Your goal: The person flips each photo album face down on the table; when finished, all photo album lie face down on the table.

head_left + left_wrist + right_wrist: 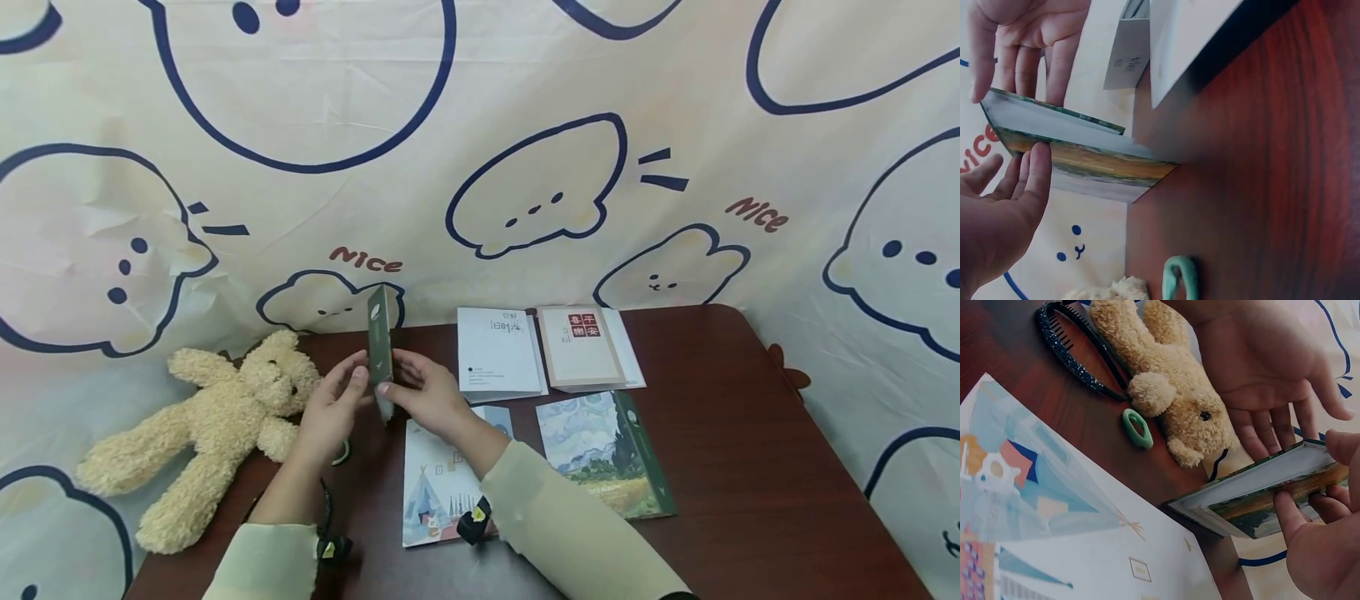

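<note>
A green-spined book [380, 342] stands upright between both hands, spine toward the head view. My left hand [328, 417] is on its left side; in the left wrist view its fairly straight fingers [1038, 169] touch the painted cover [1097, 159], thumb away from it. On the other side, my right hand [433, 398] pinches the book, thumb near the edge and fingers [1291, 509] against a painted cover [1254, 515] in the right wrist view. The covers are slightly apart, with pale pages [1235, 481] between.
A plush bear [225, 408] lies left. Two pale booklets [498, 350] [581, 346] stand at the back; a landscape-covered book [600, 458] and a tent-pictured one [438, 492] lie in front. A dark toothed headband [1072, 362] and green loop [1138, 428] are near the bear.
</note>
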{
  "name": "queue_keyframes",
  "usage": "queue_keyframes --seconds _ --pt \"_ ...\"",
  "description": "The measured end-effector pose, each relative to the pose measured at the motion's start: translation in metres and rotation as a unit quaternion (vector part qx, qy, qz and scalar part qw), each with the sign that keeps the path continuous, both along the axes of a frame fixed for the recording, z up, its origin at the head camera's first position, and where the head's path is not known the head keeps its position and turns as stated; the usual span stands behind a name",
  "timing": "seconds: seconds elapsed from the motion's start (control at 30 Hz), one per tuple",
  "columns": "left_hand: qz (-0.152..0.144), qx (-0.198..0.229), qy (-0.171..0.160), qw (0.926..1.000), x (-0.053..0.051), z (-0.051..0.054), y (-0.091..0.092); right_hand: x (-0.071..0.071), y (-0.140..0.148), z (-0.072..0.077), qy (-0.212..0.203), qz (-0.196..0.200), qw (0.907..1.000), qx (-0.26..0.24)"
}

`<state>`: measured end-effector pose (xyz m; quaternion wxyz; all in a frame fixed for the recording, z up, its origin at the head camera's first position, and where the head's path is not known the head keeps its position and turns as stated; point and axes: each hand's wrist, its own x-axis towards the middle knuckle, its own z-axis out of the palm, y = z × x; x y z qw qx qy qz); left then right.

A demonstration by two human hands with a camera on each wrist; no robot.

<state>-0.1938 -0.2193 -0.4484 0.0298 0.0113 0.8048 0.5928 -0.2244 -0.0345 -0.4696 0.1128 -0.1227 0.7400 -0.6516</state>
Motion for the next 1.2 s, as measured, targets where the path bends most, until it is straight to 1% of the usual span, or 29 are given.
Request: queue_keyframes --seconds 0.2,0.4,0.57,0.7,0.9,1.03,1.2 --pt "-0.003 -0.008 -0.009 0.9999 -0.002 -0.011 0.004 -0.001 0.006 0.001 0.0 -0.01 0.9998 -0.018" --pt "0.01 0.0 -0.044 0.999 -0.003 -0.023 0.008 -0.003 0.013 0.0 -0.005 -0.024 0.9992 -0.031" --pt "0.014 -0.007 -0.046 0.9988 -0.004 -0.03 0.012 -0.005 0.019 -0.001 -0.007 -0.028 0.9987 -0.043" --pt "0.012 -0.027 -0.046 0.9985 -0.003 -0.033 0.014 -0.006 0.021 -0.003 -0.016 -0.034 0.9974 -0.062" --pt "0.013 -0.063 -0.05 0.9967 -0.003 -0.035 0.013 -0.008 0.022 -0.006 -0.055 -0.028 0.989 -0.135" --pt "0.014 -0.093 -0.048 0.9944 -0.003 -0.037 0.01 -0.007 0.022 -0.008 -0.077 -0.034 0.9868 -0.139" --pt "0.005 -0.128 -0.042 0.9909 -0.006 -0.039 0.007 -0.007 0.018 -0.014 -0.103 -0.047 0.9816 -0.154"
